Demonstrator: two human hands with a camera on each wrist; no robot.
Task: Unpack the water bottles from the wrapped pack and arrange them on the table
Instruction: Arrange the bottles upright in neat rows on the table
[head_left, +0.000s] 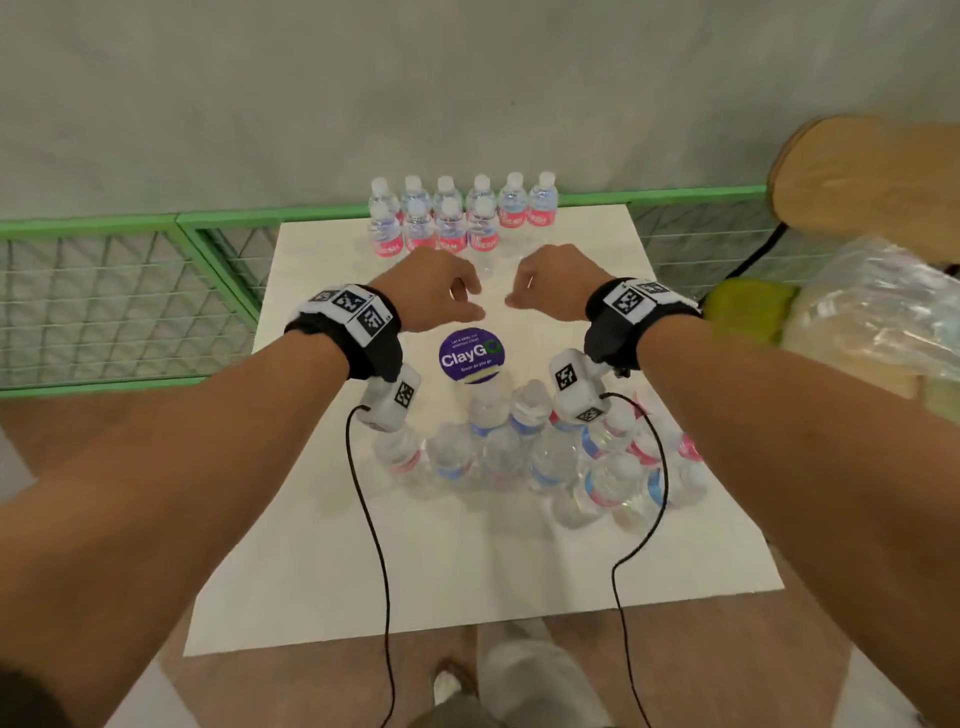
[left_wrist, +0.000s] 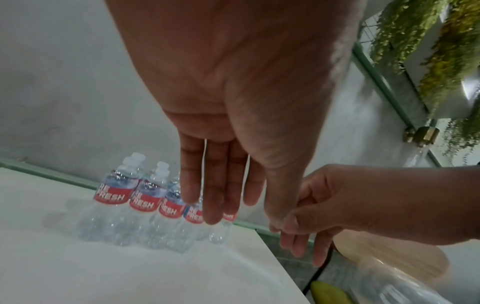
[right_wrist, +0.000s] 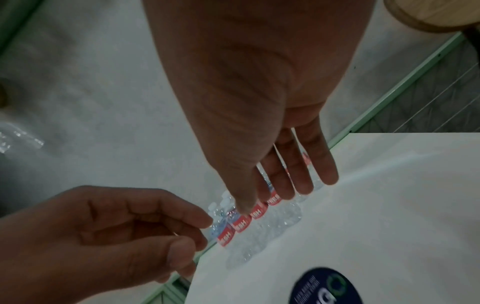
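Two rows of upright water bottles with red labels (head_left: 462, 218) stand at the far edge of the white table (head_left: 467, 571); they show in the left wrist view (left_wrist: 145, 201) and the right wrist view (right_wrist: 244, 222) too. A loose cluster of bottles (head_left: 540, 447) sits nearer me, under my wrists. My left hand (head_left: 441, 296) hovers just short of the rows, fingers straight and empty (left_wrist: 215, 195). Beside it, my right hand (head_left: 545, 291) is equally empty, with relaxed fingers (right_wrist: 293, 174). The two thumbs nearly meet.
A round purple ClayGo sticker (head_left: 471, 356) lies mid-table. Crumpled clear plastic wrap (head_left: 872, 312) sits off the table's right side beside a wooden seat (head_left: 872, 171). A green wire fence (head_left: 130, 223) runs behind and left of the table. Wrist cables hang over the near bottles.
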